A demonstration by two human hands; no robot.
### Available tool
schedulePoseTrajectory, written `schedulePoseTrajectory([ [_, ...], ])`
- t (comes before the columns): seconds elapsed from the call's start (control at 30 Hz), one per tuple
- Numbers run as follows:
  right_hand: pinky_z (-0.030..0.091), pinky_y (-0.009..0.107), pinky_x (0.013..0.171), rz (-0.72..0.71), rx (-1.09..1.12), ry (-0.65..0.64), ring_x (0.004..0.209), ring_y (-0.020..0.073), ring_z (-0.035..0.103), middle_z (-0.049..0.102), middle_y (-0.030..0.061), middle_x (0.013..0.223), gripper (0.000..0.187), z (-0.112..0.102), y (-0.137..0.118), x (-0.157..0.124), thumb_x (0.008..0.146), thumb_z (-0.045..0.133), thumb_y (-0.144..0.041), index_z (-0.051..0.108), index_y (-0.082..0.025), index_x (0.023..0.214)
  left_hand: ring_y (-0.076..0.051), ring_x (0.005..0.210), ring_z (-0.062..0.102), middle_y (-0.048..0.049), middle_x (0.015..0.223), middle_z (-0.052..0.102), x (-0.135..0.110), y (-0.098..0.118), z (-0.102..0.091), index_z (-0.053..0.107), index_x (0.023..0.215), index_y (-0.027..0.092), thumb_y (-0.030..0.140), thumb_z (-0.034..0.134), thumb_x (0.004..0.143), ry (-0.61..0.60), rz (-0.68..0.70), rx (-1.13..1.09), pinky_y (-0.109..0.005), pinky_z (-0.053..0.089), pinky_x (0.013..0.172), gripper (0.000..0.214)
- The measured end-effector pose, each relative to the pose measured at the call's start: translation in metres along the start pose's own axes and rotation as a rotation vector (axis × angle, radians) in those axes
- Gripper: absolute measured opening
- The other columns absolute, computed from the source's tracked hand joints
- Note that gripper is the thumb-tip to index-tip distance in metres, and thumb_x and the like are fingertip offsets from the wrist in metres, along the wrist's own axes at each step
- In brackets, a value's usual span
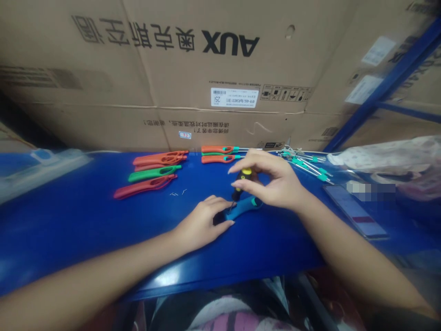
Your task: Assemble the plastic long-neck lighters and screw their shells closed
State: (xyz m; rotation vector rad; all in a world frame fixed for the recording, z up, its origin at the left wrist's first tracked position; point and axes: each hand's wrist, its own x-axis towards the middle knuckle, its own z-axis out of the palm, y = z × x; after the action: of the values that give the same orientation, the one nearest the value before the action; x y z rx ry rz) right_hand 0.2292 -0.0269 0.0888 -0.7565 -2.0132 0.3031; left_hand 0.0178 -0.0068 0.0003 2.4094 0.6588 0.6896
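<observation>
Screwdriver (242,180) in right hand (275,181) — blue handle (243,208) beneath

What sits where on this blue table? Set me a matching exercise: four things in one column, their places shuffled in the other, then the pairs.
Things
1. screwdriver
2. blue handle
3. green handle
4. phone

Places
A. lying flat on the table, to the right of both hands
B. held tip-down in the right hand
C. held down on the table by the left hand
D. lying left of both hands, beside a red handle

Pairs: 1-B, 2-C, 3-D, 4-A
</observation>
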Motion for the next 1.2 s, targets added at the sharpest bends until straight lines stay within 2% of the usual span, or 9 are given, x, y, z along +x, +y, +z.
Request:
schedulePoseTrajectory([
  [0.1, 0.049, 0.025, 0.062, -0.076, -0.108, 0.018, 0.067, 0.0109, 0.053, 0.066, 0.0033, 0.085, 0.008, 0.002, 0.001, 0.000, 0.089, 0.071, -0.025, 0.070, -0.017, 0.091, -0.025, 0.107, 0.065, -0.0079, 0.117, 0.073, 0.000, 0.002, -0.001, 0.068, 0.121, 0.018, 0.026, 0.072, 0.089, 0.000, -0.003, -0.002, -0.044, 0.051, 0.099, 0.033],
  [0.23, 0.054, 0.026, 0.069, 0.043, 0.010, -0.188, 0.083, 0.0128, 0.062, 0.067, 0.0085, 0.114, 0.028, -0.001, -0.005, -0.001, 0.098, 0.055, -0.019, 0.062, -0.019, 0.124, -0.025, 0.104, 0.066, -0.0081, 0.113, 0.074, 0.000, 0.004, -0.002, 0.068, 0.121, 0.019, 0.025, 0.072, 0.088, 0.004, -0.020, 0.005, -0.045, 0.051, 0.099, 0.033],
  [0.3, 0.054, 0.026, 0.070, 0.081, 0.016, -0.211, 0.083, 0.0134, 0.064, 0.068, 0.0078, 0.112, 0.028, -0.002, -0.009, -0.002, 0.096, 0.059, -0.022, 0.062, -0.020, 0.124, -0.026, 0.106, 0.066, -0.0085, 0.114, 0.074, 0.000, 0.005, -0.002, 0.069, 0.120, 0.019, 0.025, 0.072, 0.087, 0.003, -0.031, 0.010, -0.045, 0.052, 0.098, 0.033],
  [0.53, 0.050, 0.026, 0.063, 0.071, -0.096, 0.018, 0.072, 0.0144, 0.063, 0.069, 0.0029, 0.086, 0.025, -0.006, -0.012, 0.004, 0.083, 0.078, -0.038, 0.065, -0.019, 0.093, -0.026, 0.109, 0.066, -0.0087, 0.118, 0.073, 0.000, 0.009, -0.007, 0.065, 0.125, 0.019, 0.022, 0.070, 0.086, -0.022, -0.037, 0.077, -0.042, 0.053, 0.099, 0.040],
  [0.63, 0.044, 0.024, 0.053, 0.194, -0.135, 0.192, 0.058, 0.0125, 0.057, 0.062, -0.0016, 0.071, 0.032, -0.031, -0.004, 0.007, 0.079, 0.080, -0.043, 0.059, -0.019, 0.087, -0.026, 0.111, 0.064, -0.0094, 0.121, 0.071, 0.000, 0.010, -0.019, 0.062, 0.131, 0.018, 0.016, 0.066, 0.084, -0.087, -0.057, 0.174, -0.042, 0.054, 0.098, 0.047],
  [0.7, 0.040, 0.024, 0.052, 0.274, -0.366, 0.207, 0.055, 0.0120, 0.053, 0.061, -0.0017, 0.070, 0.034, -0.055, 0.008, 0.004, 0.075, 0.081, -0.042, 0.058, -0.020, 0.084, -0.028, 0.112, 0.064, -0.0103, 0.122, 0.070, 0.000, 0.011, -0.026, 0.062, 0.131, 0.018, 0.018, 0.065, 0.086, -0.126, -0.072, 0.248, -0.044, 0.053, 0.098, 0.046],
  [0.9, 0.040, 0.029, 0.068, 0.594, -0.917, -0.086, 0.079, 0.0221, 0.060, 0.065, 0.0067, 0.086, 0.021, -0.101, 0.054, -0.024, 0.076, 0.072, -0.026, 0.055, -0.019, 0.085, -0.028, 0.109, 0.065, -0.0117, 0.120, 0.068, 0.000, 0.009, -0.028, 0.063, 0.129, 0.018, 0.034, 0.066, 0.092, -0.103, -0.067, 0.364, -0.043, 0.054, 0.096, 0.040],
  [1.07, 0.040, 0.028, 0.063, 0.966, -0.833, -0.449, 0.071, 0.0196, 0.061, 0.066, 0.0067, 0.088, 0.025, -0.100, 0.073, -0.043, 0.080, 0.063, -0.019, 0.054, -0.019, 0.104, -0.028, 0.105, 0.063, -0.0113, 0.113, 0.065, 0.000, 0.004, -0.028, 0.066, 0.123, 0.016, 0.031, 0.062, 0.095, -0.148, -0.104, 0.391, -0.043, 0.055, 0.092, 0.033],
  [1.2, 0.040, 0.026, 0.062, 1.032, -0.815, -0.530, 0.076, 0.0198, 0.063, 0.069, 0.0057, 0.092, 0.029, -0.097, 0.089, -0.051, 0.077, 0.065, -0.017, 0.055, -0.021, 0.104, -0.027, 0.105, 0.061, -0.0103, 0.112, 0.064, 0.002, -0.003, -0.035, 0.066, 0.120, 0.017, 0.030, 0.063, 0.094, -0.155, -0.121, 0.329, -0.043, 0.053, 0.094, 0.029],
])
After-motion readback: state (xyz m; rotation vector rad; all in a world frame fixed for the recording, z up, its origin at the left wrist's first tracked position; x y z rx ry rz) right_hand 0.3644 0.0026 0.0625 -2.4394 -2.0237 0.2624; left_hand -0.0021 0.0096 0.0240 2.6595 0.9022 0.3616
